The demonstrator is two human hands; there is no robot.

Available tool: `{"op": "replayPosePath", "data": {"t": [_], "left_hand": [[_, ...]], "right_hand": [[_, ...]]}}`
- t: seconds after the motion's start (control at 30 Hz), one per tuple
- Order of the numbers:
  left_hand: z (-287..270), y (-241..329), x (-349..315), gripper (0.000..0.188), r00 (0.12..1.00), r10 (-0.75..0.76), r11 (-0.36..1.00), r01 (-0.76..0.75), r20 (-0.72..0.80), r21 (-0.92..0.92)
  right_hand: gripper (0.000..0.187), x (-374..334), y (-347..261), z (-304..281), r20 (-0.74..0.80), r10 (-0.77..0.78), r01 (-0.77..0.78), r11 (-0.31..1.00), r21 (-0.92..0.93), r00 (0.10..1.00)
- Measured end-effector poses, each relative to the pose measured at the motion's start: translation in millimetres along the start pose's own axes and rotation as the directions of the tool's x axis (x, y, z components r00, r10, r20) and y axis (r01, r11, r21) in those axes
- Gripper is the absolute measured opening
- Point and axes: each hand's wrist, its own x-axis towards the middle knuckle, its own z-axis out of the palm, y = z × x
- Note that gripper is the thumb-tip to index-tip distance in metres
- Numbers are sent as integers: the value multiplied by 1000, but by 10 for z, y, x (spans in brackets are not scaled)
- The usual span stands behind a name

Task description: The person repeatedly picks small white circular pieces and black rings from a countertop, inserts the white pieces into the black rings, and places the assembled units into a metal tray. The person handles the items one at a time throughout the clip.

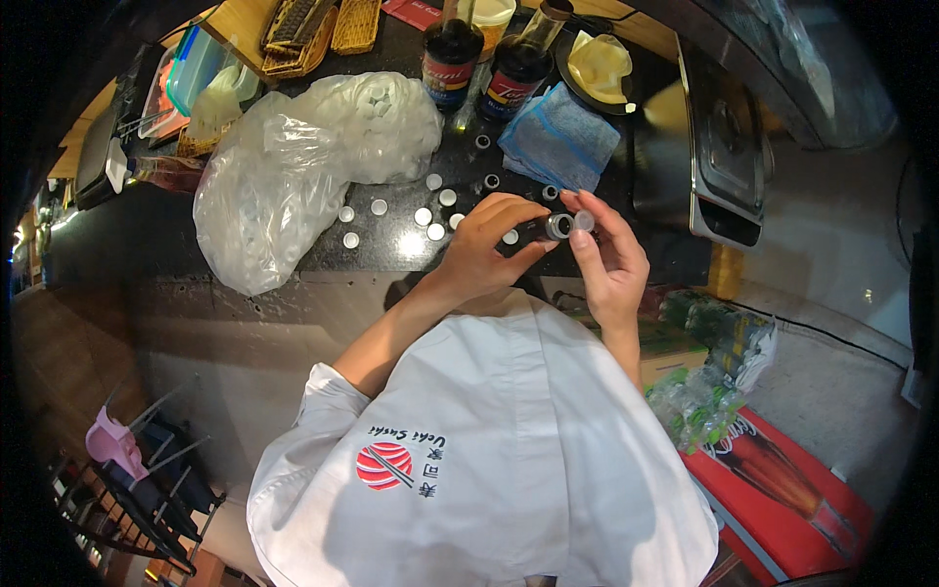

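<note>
My left hand (487, 245) pinches a small round container (558, 227) with dark contents between thumb and fingertips, just over the near part of the black counter. Close beside its rim, a small whitish round lid (584, 220) is held between the thumb and fingers of my right hand (614, 269). The lid stands tilted, off the container's opening. Beyond my hands sit a few more small dark-filled containers (491, 181). To the left of my left hand, several loose white lids (423, 216) lie scattered on the counter (386, 256).
Two large clear plastic bags (264, 205) fill the counter's left side. Two dark bottles (452, 64) stand at the back. A folded blue cloth (559, 137) lies near a dark plate (587, 93). At the right is a metal-lidded appliance (729, 147); wicker baskets (354, 24) sit far left.
</note>
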Motion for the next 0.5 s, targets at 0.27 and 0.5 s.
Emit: {"op": "replayPosePath", "data": {"t": [0.27, 0.5], "left_hand": [[7, 29, -75, 37, 1000, 11, 1000, -11, -10, -3], [14, 76, -151, 37, 1000, -16, 1000, 16, -9, -12]], "right_hand": [[31, -7, 14, -25, 138, -28, 36, 998, -57, 990], [30, -8, -71, -61, 197, 72, -79, 996, 30, 978]]}}
